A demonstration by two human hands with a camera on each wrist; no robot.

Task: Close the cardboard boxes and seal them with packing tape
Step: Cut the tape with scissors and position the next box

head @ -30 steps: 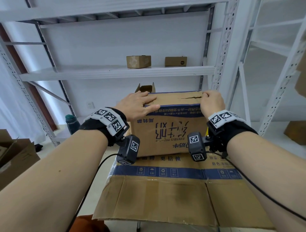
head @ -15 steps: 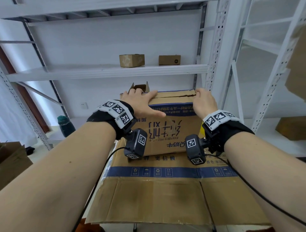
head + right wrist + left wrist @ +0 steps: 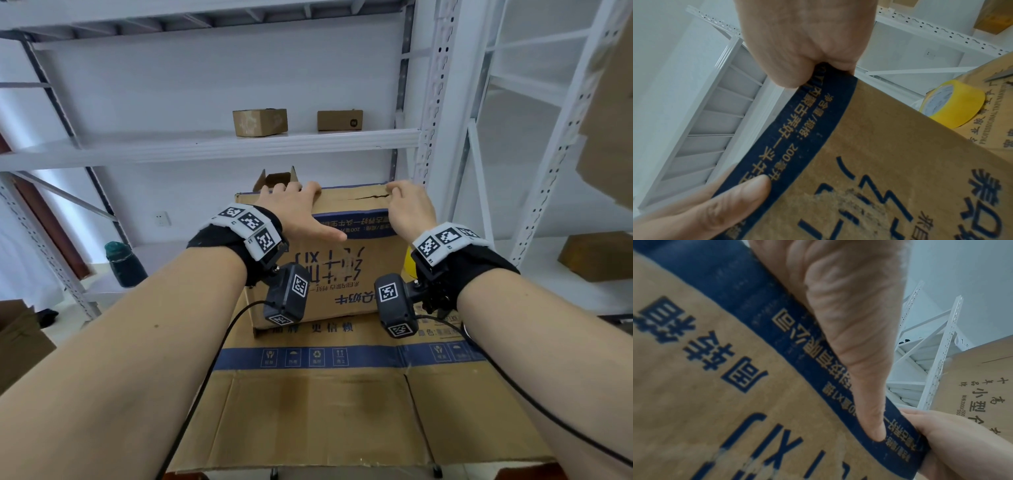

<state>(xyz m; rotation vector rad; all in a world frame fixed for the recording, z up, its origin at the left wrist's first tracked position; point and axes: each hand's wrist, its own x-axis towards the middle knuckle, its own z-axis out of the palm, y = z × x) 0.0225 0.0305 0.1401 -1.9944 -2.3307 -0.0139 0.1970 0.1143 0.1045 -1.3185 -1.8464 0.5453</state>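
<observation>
Sitting far left of the head view, a brown box [image 3: 20,339] is cut off by the frame edge; a dark green bottle [image 3: 125,263] stands lower left under the white shelf [image 3: 205,147]. Two small boxes [image 3: 260,122] sit on that shelf, upper centre.

Centre frame, the cardboard box [image 3: 342,274] w/ blue print stands on a flattened carton [image 3: 325,411]. Left hand [image 3: 301,212] lies over the box's top front edge, left side: fingers go over the top, tips hidden; thumb stretched flat along the blue band, per left wrist view [image 3: 865,402]. Fingers look straight, not wrapped, pressing.

Right hand [image 3: 407,209] is on the top edge's right side, near a dark crack; fingers are curled over the edge, gripping it, per right wrist view [image 3: 807,48]. Fingertips hidden behind the flap.

Behind the box, another box's open flaps [image 3: 277,178] peek up, mostly hidden. A yellow tape roll [image 3: 953,105] rests on printed cardboard to the box's right; in the head view only a yellow sliver shows. More boxes, far right, are cropped and blurred.
</observation>
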